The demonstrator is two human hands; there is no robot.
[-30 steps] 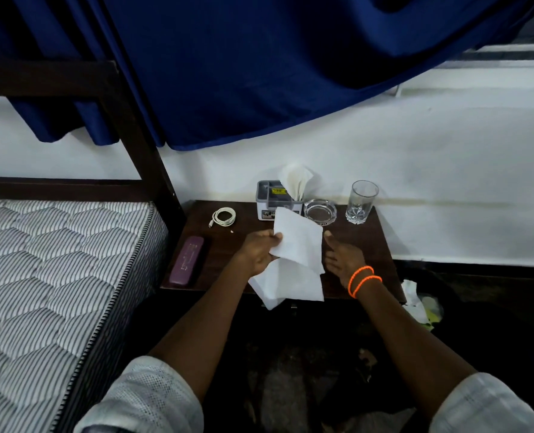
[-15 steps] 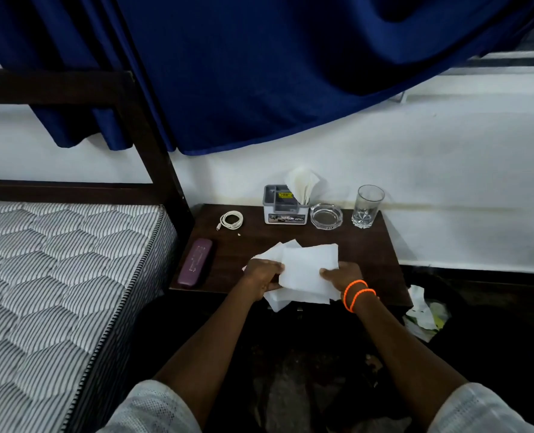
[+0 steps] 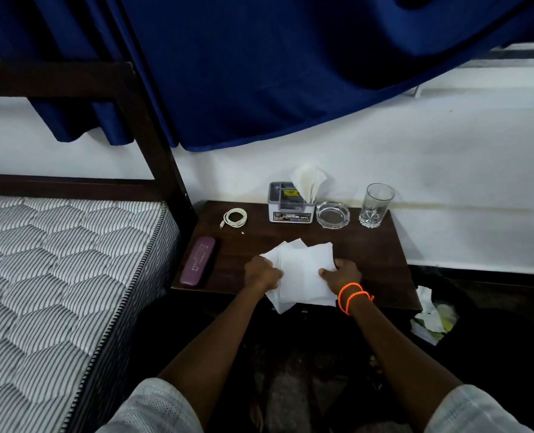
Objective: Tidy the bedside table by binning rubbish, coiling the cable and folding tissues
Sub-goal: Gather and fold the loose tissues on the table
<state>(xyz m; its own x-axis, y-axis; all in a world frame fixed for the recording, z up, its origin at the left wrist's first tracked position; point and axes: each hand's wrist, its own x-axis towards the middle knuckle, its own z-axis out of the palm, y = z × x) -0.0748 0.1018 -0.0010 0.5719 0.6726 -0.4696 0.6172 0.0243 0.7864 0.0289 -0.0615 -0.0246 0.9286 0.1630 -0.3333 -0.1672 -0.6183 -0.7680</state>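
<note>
Tissues [image 3: 303, 270] flat on bedside table [image 3: 368, 254], pinched at 9 o'clock by left hand [image 3: 261, 275], at 3 o'clock by right hand [image 3: 342, 276], long axis 12-to-6.

— How many tissues [image 3: 303, 270] do we count at the front edge of the table [image 3: 372, 254]?
— We see a few overlapping white sheets; we cannot tell the exact number. One more tuft [image 3: 310, 182] sticks up from the one holder [image 3: 286, 207].
— And the rest?
— We count one coiled cable [image 3: 235, 217], one purple case [image 3: 197, 261], one ashtray [image 3: 333, 214] and one glass [image 3: 376, 205].
— Hands?
— Two, and we count two orange bands [image 3: 350, 295] on one wrist. We see one bin [image 3: 434, 317] on the floor.
</note>
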